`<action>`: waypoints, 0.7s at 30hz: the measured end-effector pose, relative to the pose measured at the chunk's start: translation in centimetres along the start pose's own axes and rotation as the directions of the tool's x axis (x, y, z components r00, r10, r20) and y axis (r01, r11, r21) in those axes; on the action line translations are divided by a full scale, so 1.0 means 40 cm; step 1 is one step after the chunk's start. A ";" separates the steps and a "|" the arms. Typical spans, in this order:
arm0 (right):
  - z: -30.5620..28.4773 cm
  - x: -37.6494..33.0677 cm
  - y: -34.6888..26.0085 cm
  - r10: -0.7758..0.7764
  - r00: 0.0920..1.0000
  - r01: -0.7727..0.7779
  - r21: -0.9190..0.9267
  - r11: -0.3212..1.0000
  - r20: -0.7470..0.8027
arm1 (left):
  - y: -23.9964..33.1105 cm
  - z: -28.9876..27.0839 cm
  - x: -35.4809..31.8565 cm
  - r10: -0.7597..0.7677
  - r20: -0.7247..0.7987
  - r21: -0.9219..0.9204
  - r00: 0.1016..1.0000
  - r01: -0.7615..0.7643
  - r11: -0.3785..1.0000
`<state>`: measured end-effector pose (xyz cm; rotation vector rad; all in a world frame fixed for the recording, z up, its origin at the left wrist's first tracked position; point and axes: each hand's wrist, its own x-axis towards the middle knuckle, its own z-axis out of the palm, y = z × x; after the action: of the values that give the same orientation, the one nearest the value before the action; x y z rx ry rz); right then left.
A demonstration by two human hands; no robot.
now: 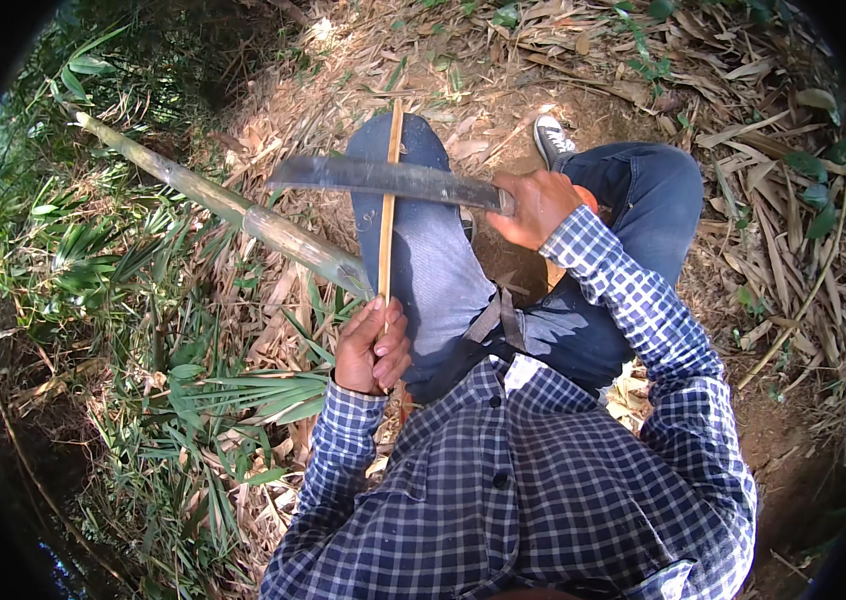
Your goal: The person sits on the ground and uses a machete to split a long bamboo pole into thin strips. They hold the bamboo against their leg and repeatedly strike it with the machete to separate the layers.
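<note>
My left hand (373, 347) grips the near end of a thin pale bamboo strip (389, 195) that runs away from me along my left thigh. My right hand (541, 205) is closed on the handle of a long dark machete (383, 176). The blade lies crosswise over the strip near its far end, pointing left. I am seated in blue jeans and a blue checked shirt, with my left leg stretched out and my right knee bent.
A thick green bamboo pole (223, 203) lies slanting on the ground at my left, its near end by my left hand. Dry bamboo leaves (773, 130) litter the dirt all round. Green undergrowth (103, 270) fills the left side. My shoe (551, 138) rests ahead.
</note>
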<state>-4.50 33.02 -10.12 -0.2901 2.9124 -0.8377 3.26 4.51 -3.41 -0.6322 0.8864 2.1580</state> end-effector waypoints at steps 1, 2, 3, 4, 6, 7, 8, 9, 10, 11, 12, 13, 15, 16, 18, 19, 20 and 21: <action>0.001 -0.013 -0.006 -0.050 0.999 0.050 0.014 0.999 0.017 | -0.002 -0.002 -0.004 -0.003 0.005 -0.013 1.000 0.003 1.000; -0.001 -0.024 -0.012 -0.100 0.994 0.099 0.028 0.995 0.032 | -0.006 -0.004 -0.007 -0.007 0.010 -0.027 1.000 0.007 1.000; -0.001 -0.030 -0.015 -0.150 0.988 0.148 0.043 0.988 0.048 | -0.008 -0.006 -0.010 -0.010 0.015 -0.040 1.000 0.011 0.999; -0.003 -0.019 0.002 -0.152 0.986 0.153 -0.002 0.988 0.064 | -0.013 -0.014 -0.009 -0.013 0.017 -0.034 1.000 0.013 0.999; -0.009 0.035 0.039 -0.020 0.999 0.021 -0.025 0.999 0.044 | -0.018 -0.019 -0.010 -0.014 0.027 -0.055 1.000 0.015 0.998; -0.010 0.060 0.047 0.056 0.998 -0.056 0.017 0.998 -0.015 | -0.015 -0.020 -0.007 -0.002 0.036 -0.066 0.999 0.004 0.998; -0.012 0.063 0.050 0.055 0.998 -0.055 0.013 0.998 -0.036 | -0.015 -0.019 -0.007 0.000 0.036 -0.067 0.999 0.002 0.998; -0.014 0.065 0.053 0.055 0.997 -0.055 0.009 0.998 -0.057 | -0.018 -0.016 -0.010 0.002 0.036 -0.068 0.999 0.001 0.998; -0.011 0.069 0.051 0.052 0.996 -0.052 0.005 0.999 -0.073 | -0.021 -0.022 -0.009 0.004 0.033 -0.074 0.999 -0.002 0.997; -0.016 0.052 0.035 0.028 1.000 -0.028 0.016 0.999 -0.001 | -0.025 -0.033 -0.009 -0.002 0.049 -0.090 0.999 0.006 0.996; -0.024 0.023 0.012 0.003 0.997 -0.005 0.029 1.000 0.072 | -0.027 -0.045 -0.008 -0.007 0.064 -0.107 0.998 0.013 0.994; -0.029 0.001 -0.001 -0.021 0.989 0.015 0.043 0.999 0.144 | -0.030 -0.052 -0.006 -0.014 0.081 -0.123 0.997 0.024 0.992; -0.015 -0.004 0.014 -0.055 0.991 0.052 0.032 0.998 0.123 | -0.033 -0.056 0.000 -0.036 0.082 -0.152 0.996 0.048 0.987; -0.028 0.014 0.022 -0.013 0.990 0.012 0.013 1.000 0.141 | -0.032 -0.052 0.004 -0.042 0.085 -0.161 0.995 0.056 0.985; -0.025 0.065 0.057 0.143 0.982 -0.145 0.006 0.989 0.119 | -0.026 -0.037 0.002 -0.039 0.077 -0.142 0.996 0.049 0.989; -0.028 0.090 0.072 0.178 0.980 -0.179 0.002 0.984 0.085 | -0.026 -0.037 0.000 -0.036 0.073 -0.136 0.997 0.045 0.990; -0.034 0.110 0.085 0.214 0.976 -0.214 -0.002 0.977 0.049 | -0.027 -0.040 -0.001 -0.033 0.069 -0.131 0.997 0.042 0.991; -0.037 0.118 0.095 0.249 0.968 -0.249 -0.005 0.969 0.013 | -0.027 -0.039 -0.002 -0.031 0.066 -0.125 0.997 0.039 0.991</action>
<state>-9.90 35.96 -11.08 0.0696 2.8559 -0.7864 4.40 3.86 -4.80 -0.6329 0.7039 2.2025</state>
